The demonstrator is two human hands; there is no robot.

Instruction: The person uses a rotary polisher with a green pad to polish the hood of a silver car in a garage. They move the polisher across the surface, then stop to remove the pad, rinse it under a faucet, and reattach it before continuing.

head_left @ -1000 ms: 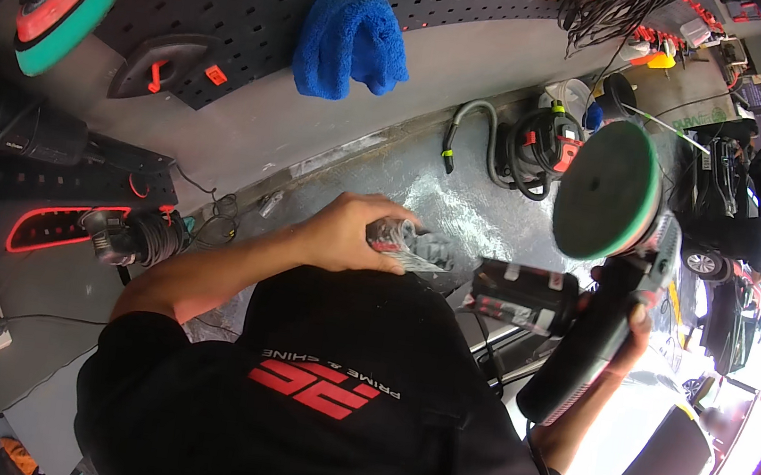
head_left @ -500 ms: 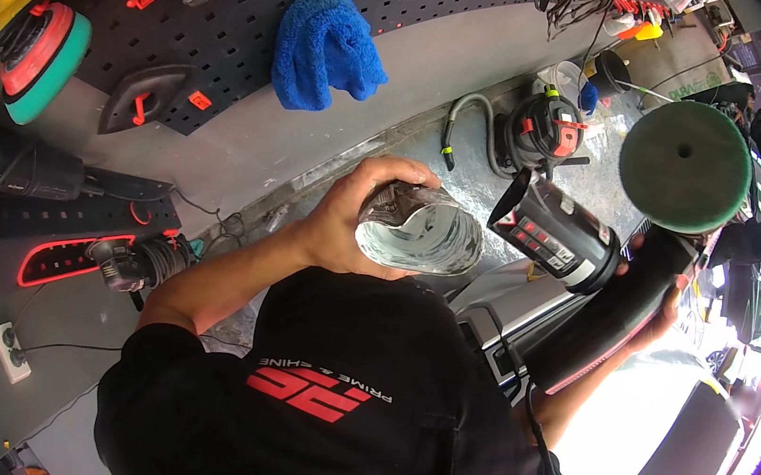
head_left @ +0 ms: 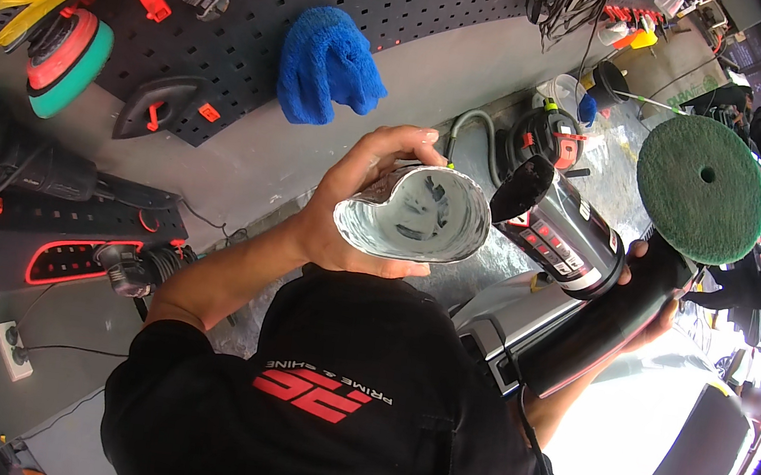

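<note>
My left hand point(head_left: 346, 205) is wrapped round a squeezed, open-topped container point(head_left: 415, 228); its shiny inner wall is smeared white with dark patches. On the right, my right hand point(head_left: 660, 319) grips the black body of a polisher point(head_left: 593, 325), much of the hand being hidden behind it. A round green pad point(head_left: 702, 190) with a centre hole faces up at the polisher's far end. Beside the polisher a black bottle point(head_left: 561, 241) with a printed label lies tilted, its dark oval end toward the container. Fingertips of the right hand show at the bottle's base; whether they hold it I cannot tell.
A blue microfibre cloth point(head_left: 330, 65) hangs on the black pegboard point(head_left: 447, 4). Another polisher with a green pad point(head_left: 73, 72) hangs at the left. A black-and-red vacuum cleaner point(head_left: 550, 135) stands on the floor. The polisher's cord point(head_left: 524, 421) runs down past my black shirt point(head_left: 329, 421).
The container has tipped so that more of its inside shows, and moved slightly left. The polisher's green pad has shifted a little right and down and faces me more fully.
</note>
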